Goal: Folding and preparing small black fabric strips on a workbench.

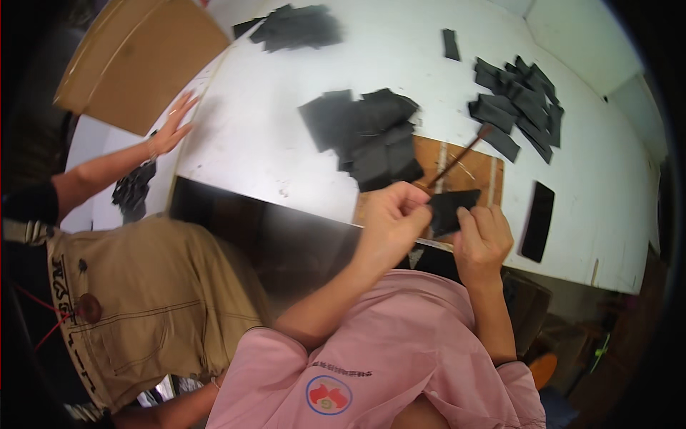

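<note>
Just above the table's front edge, a small black piece of cloth-like material (454,208) is held between my two hands. My left hand (395,220) pinches its left end with thumb and fingertips. At its right side, the fingers of my right hand (484,232) are closed on the edge. A thin dark stick with a reddish-brown end (461,158) slants up and right from near my left fingertips; whether that hand also grips it, I cannot tell. Under the hands lies a brown board (489,171) with pale strips. Stacked black pieces (382,146) partly cover its left side.
More black pieces lie in a loose heap (525,100) at right and a pile (300,27) at the back; a single strip (450,44) lies apart. A flat black rectangular object (537,222) rests right. A co-worker's hand (171,129) is by a cardboard box (143,64) at left.
</note>
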The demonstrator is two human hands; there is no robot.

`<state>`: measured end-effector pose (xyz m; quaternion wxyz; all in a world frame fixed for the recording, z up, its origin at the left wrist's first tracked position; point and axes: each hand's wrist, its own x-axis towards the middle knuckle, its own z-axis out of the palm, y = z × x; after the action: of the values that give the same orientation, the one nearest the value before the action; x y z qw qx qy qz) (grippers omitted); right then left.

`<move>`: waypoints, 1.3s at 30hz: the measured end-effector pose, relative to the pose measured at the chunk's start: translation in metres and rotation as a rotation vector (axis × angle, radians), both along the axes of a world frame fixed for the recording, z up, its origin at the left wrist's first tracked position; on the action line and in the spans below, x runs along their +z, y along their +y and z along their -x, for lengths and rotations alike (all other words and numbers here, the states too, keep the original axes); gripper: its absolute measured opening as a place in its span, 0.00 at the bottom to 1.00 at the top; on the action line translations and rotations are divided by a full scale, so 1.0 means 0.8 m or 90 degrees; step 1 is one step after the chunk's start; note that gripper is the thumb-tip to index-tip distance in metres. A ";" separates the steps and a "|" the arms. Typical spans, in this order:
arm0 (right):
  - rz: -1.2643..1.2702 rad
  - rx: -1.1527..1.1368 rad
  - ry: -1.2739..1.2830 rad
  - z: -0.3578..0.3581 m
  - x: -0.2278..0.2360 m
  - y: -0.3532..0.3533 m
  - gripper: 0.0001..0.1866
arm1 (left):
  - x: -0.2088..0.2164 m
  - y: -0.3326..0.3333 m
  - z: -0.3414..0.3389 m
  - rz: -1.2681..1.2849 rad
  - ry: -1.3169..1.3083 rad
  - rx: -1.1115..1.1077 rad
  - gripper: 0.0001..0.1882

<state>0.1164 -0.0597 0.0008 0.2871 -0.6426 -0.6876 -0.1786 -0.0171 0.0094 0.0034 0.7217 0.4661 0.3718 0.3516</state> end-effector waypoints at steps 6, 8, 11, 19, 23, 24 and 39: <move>0.029 0.032 0.021 0.009 -0.006 -0.001 0.13 | -0.015 -0.001 -0.002 -0.129 0.042 0.069 0.02; 0.161 0.100 0.482 0.012 0.008 -0.002 0.17 | -0.011 0.001 0.001 -0.177 0.093 0.081 0.02; 0.180 0.156 0.635 0.012 0.014 -0.004 0.20 | -0.005 -0.007 -0.001 -0.189 0.100 0.077 0.02; 0.107 0.086 0.490 0.012 0.007 -0.011 0.10 | 0.001 -0.021 -0.008 -0.240 0.148 -0.004 0.03; 0.133 0.129 0.505 0.014 0.004 -0.009 0.12 | -0.004 -0.017 0.000 -0.209 0.155 -0.019 0.03; 0.141 0.124 0.543 0.017 0.005 -0.011 0.12 | -0.006 -0.014 0.002 -0.117 0.111 -0.045 0.04; 0.109 0.043 0.612 0.015 0.001 -0.005 0.11 | -0.002 -0.006 -0.008 -0.092 0.145 -0.061 0.03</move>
<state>0.1042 -0.0639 0.0012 0.5234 -0.6512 -0.5099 0.2049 -0.0105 0.0043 0.0014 0.6554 0.5710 0.4023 0.2872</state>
